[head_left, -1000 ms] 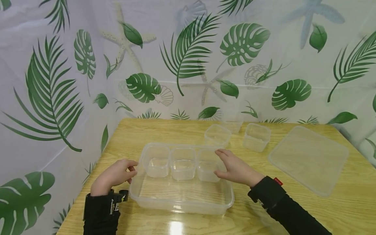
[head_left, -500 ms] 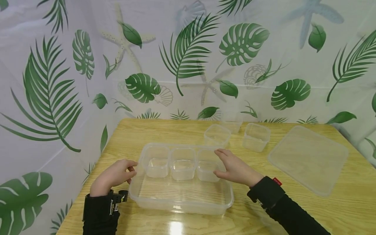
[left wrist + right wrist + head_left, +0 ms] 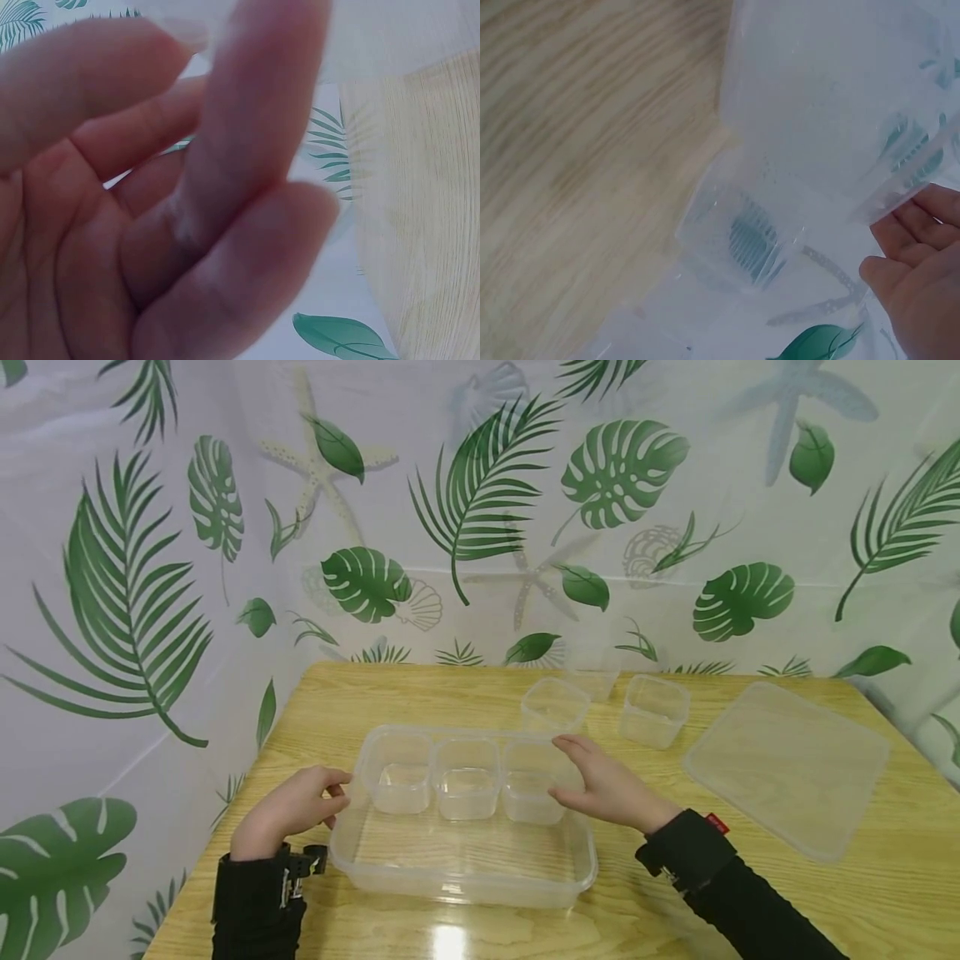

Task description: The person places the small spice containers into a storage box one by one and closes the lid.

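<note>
In the head view a large clear plastic box [image 3: 465,883] stands on the table, with three small clear square tubs [image 3: 399,793] in a row along its far side. My left hand [image 3: 303,802] is at the box's left wall, fingers loosely bent; the left wrist view shows the fingers [image 3: 262,97] reaching the clear plastic at the top. My right hand [image 3: 603,787] is at the box's right end beside the rightmost tub [image 3: 532,797], thumb and fingers spread apart. In the right wrist view its fingers [image 3: 907,225] are at a clear plastic edge; contact is hard to tell.
Behind the large box stand more small clear tubs, one [image 3: 555,706] just behind it and one [image 3: 655,712] farther right. A flat clear lid [image 3: 787,768] lies on the right of the wooden table [image 3: 375,693]. A leaf-printed cloth [image 3: 480,510] hangs behind and at left.
My right hand has shifted slightly right, away from the rightmost tub. The left hand, the box and the tubs have stayed where they were.
</note>
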The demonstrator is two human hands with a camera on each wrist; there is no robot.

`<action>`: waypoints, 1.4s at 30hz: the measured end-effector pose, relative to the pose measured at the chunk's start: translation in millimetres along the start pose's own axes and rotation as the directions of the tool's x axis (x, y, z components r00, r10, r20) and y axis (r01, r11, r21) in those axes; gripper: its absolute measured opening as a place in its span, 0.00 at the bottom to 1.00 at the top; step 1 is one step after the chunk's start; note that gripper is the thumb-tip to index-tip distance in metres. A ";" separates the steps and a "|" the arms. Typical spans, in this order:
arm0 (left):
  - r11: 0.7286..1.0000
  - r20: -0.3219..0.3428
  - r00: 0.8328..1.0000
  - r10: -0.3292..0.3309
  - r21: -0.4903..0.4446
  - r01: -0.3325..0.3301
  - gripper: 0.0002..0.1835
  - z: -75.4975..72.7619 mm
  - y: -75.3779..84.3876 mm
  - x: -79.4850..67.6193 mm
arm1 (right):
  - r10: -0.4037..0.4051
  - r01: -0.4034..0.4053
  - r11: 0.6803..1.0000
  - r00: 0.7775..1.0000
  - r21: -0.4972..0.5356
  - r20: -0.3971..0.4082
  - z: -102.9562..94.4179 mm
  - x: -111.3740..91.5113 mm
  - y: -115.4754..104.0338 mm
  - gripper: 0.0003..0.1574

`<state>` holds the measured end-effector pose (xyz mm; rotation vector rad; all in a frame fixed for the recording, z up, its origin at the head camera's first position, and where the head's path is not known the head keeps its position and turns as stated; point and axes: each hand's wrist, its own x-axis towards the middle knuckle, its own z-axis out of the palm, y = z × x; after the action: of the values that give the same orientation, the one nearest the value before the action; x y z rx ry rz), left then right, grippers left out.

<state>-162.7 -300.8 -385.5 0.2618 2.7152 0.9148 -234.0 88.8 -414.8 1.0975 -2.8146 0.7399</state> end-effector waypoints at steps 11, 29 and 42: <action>1.000 -0.004 1.000 0.012 -0.002 -0.012 0.22 -0.9 0.5 1.7 | 0.128 -0.124 0.992 0.985 0.040 -0.113 -35.6 -0.2 34.7 0.41; 1.000 0.002 1.000 0.016 -0.001 -0.016 0.22 -0.5 -2.4 -1.1 | 0.464 -0.445 0.880 0.880 0.166 -0.099 -61.6 -13.8 124.9 0.57; 0.998 0.020 0.998 0.060 0.005 -0.060 0.23 -1.1 -6.9 2.6 | 0.476 -0.474 0.867 0.879 0.153 0.027 -69.5 -10.6 152.8 0.65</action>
<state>-166.1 -306.2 -389.4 0.3530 2.7056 0.9161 -334.4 223.6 -419.4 0.3876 -3.0910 1.0045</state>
